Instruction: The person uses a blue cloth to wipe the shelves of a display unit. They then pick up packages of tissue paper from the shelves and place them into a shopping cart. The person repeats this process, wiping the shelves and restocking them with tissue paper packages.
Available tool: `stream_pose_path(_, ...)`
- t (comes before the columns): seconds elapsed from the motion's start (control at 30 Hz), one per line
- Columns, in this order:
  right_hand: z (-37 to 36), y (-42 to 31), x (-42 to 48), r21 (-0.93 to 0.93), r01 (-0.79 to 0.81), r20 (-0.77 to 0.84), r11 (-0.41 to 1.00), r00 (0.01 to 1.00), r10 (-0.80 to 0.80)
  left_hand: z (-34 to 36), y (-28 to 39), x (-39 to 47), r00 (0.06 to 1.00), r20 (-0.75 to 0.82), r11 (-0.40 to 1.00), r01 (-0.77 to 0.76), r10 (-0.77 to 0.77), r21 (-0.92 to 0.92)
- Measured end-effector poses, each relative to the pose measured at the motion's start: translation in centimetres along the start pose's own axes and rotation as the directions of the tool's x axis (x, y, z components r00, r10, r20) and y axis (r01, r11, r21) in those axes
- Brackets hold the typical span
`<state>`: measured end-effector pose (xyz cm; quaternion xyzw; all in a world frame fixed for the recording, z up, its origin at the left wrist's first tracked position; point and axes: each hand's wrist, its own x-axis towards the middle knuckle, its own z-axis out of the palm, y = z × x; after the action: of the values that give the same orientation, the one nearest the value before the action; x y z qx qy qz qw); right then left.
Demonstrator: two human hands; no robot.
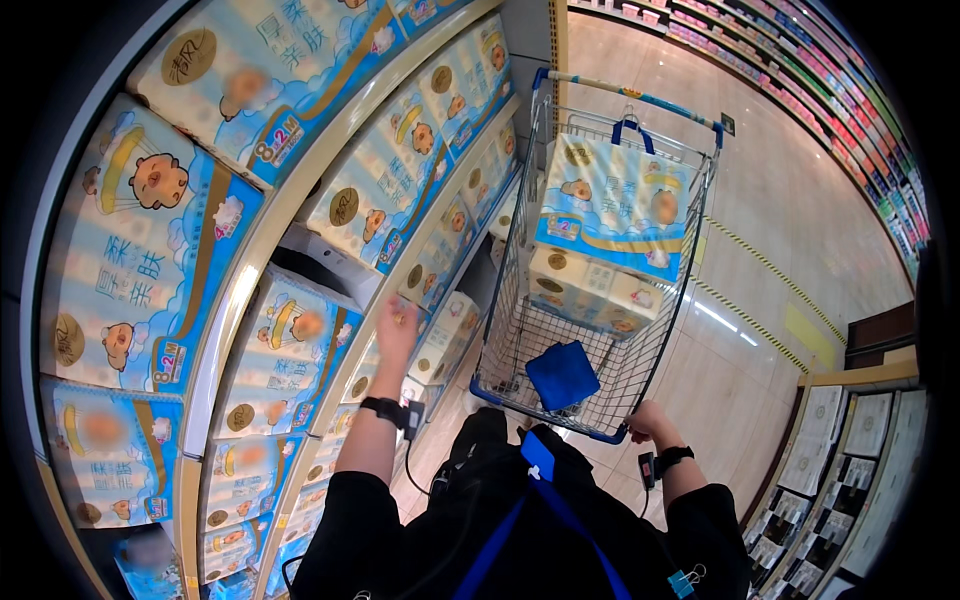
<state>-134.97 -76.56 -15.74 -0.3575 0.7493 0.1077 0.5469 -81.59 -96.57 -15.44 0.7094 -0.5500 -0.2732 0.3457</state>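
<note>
My left hand is raised at the front edge of a shelf, its fingers partly curled, just below a gap between tissue packs. Beside that gap stands a blue-and-cream tissue multipack in plastic wrap. My right hand has bent fingers at the near right corner of a wire shopping cart; whether it grips the rim is unclear. Inside the cart, a tissue multipack with a dark blue carry strap rests on another tissue pack. Nearer me in the cart lies a flat blue object.
Shelves on my left hold several more tissue multipacks. The cart's handle is at its far end. Tiled floor with striped tape runs to the right. Boxed goods and a long product shelf stand beyond.
</note>
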Motion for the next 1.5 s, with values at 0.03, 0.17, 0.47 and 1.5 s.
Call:
stream_pose_path(0.03,-0.5,0.2,-0.4,-0.030,0.013,-0.026,0.999,1.000,-0.013,0.1,3.2,1.2,0.983,-0.172,0.997,-0.063,0.069,0.039)
stream_pose_path(0.17,-1.3,-4.3,-0.2,-0.151,0.255,-0.162,0.955,0.947,-0.279,-5.9,9.8,6.9,0.831,-0.513,0.976,-0.189,0.217,0.107)
stream_pose_path(0.47,-0.4,-28.1,-3.0,-0.107,0.764,-0.325,0.636,0.578,-0.749,-9.2,11.2,15.1,0.958,-0.264,0.880,-0.216,0.108,-0.424)
stream_pose_path(1.5,-12.8,-35.7,-19.0,-0.815,0.565,-0.169,-0.127,-0.441,-0.881,-10.3,24.2,-2.3,0.602,-0.067,0.604,-0.797,0.796,0.013)
